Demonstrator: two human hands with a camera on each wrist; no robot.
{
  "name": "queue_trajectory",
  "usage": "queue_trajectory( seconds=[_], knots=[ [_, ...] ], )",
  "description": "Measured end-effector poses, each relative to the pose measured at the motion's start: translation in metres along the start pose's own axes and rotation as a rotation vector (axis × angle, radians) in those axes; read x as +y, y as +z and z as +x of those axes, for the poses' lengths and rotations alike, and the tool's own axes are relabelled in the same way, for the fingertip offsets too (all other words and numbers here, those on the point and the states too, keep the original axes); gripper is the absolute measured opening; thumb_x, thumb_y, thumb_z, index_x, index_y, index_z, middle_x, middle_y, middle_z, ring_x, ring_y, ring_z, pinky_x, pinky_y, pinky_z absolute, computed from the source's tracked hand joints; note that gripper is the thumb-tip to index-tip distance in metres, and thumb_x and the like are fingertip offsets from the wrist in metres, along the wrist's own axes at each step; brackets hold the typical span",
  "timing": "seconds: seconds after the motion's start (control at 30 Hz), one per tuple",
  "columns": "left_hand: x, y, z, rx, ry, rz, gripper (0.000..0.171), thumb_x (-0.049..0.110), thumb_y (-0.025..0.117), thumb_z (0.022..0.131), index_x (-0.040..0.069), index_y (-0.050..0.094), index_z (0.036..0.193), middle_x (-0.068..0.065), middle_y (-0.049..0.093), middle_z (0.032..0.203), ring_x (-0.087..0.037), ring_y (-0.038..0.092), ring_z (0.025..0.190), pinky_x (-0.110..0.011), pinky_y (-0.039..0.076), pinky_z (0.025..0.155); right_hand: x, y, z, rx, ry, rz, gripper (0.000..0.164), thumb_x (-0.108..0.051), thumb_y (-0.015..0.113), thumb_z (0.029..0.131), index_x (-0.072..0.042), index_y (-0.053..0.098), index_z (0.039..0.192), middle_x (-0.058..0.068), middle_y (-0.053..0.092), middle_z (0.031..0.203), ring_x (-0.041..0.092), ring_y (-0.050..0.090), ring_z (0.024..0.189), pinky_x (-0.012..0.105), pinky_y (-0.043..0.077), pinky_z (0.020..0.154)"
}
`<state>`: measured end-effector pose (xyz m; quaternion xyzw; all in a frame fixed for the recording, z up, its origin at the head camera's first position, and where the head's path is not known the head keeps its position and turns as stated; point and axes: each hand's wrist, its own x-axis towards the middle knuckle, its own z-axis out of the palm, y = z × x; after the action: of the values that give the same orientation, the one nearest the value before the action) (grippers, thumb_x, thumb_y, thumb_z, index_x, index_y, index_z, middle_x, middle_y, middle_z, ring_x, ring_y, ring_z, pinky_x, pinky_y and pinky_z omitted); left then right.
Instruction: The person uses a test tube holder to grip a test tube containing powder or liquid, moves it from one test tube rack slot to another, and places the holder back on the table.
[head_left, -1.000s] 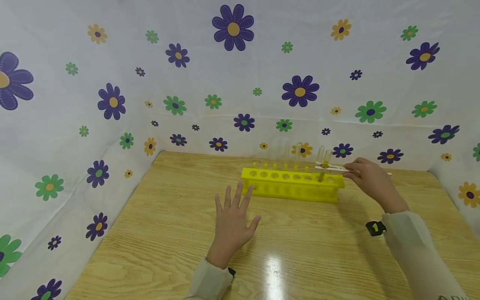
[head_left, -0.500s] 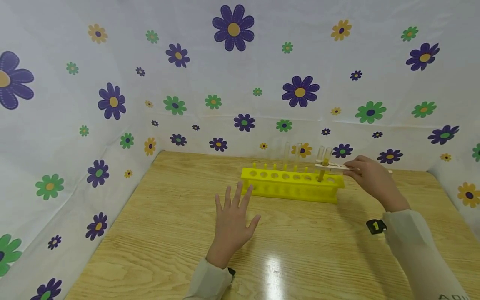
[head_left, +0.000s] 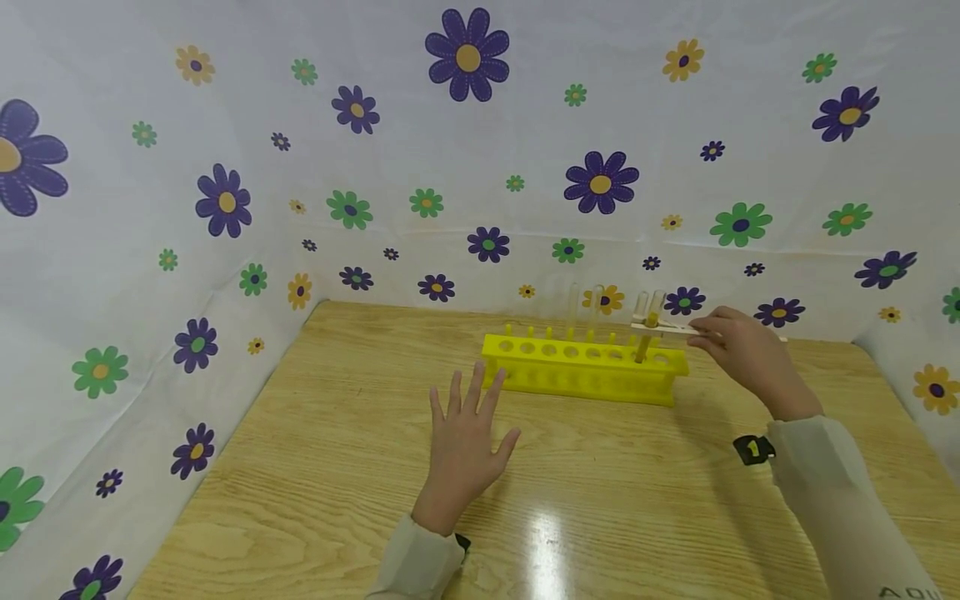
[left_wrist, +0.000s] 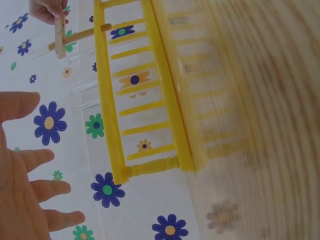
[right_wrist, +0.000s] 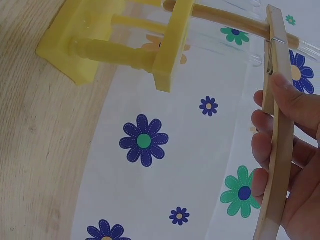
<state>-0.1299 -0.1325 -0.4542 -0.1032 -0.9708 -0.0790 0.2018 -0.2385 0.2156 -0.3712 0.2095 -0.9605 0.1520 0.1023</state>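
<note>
My right hand [head_left: 753, 365] grips a wooden test tube holder [right_wrist: 281, 107] by its handle, thumb on one side and fingers curled on the other. Clamped in the holder is a test tube [right_wrist: 230, 19] of yellow-brown liquid, slightly tilted. Its rounded bottom shows level with the top plate of the yellow test tube rack [head_left: 577, 382], toward the rack's right end. My left hand [head_left: 467, 446] is spread open, palm down, in front of the rack's left end, and holds nothing. In the left wrist view, its fingers [left_wrist: 52, 189] point toward the rack.
Several clear test tubes [head_left: 573, 307] stand upside down on the rack's rear pegs. Short bare pegs [head_left: 528, 332] show farther left. The rack stands near the back of the wooden table [head_left: 360, 467]. A flower-printed white cloth [head_left: 405, 150] encloses the back and sides.
My right hand has risen slightly, lifting the holder and the filled test tube a little higher over the rack. My left hand has stayed in place.
</note>
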Motion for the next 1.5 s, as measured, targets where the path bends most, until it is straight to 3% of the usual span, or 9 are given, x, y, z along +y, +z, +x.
queue_trajectory(
  seconds=[0.4,1.07,1.5],
  knots=[
    [0.0,-0.001,0.0,-0.009,-0.004,-0.011,0.075,0.045,0.059,0.087,0.021,0.025,0.15,-0.011,0.024,0.156,-0.042,0.027,0.139,-0.068,0.021,0.106,-0.002,-0.005,0.001,0.004,-0.001,-0.012,0.029,-0.015,0.063,0.089,0.004,0.065,0.111,0.019,0.064,0.097,0.028,0.06,0.08,0.049,0.051,0.077],
    [0.002,0.0,-0.001,0.01,0.006,-0.022,0.073,0.043,0.06,0.087,0.019,0.029,0.149,-0.013,0.028,0.154,-0.043,0.029,0.138,-0.068,0.022,0.105,-0.002,-0.009,0.001,0.023,-0.053,-0.011,0.026,-0.014,0.063,0.089,0.004,0.067,0.106,0.016,0.065,0.094,0.025,0.06,0.078,0.048,0.052,0.075],
    [0.003,-0.001,0.0,-0.017,0.009,-0.017,0.074,0.044,0.058,0.089,0.02,0.024,0.15,-0.013,0.025,0.155,-0.042,0.027,0.139,-0.068,0.021,0.105,-0.002,-0.014,0.004,0.007,-0.038,-0.011,0.029,-0.017,0.063,0.089,0.004,0.067,0.108,0.018,0.065,0.098,0.026,0.061,0.079,0.048,0.052,0.076]
  ],
)
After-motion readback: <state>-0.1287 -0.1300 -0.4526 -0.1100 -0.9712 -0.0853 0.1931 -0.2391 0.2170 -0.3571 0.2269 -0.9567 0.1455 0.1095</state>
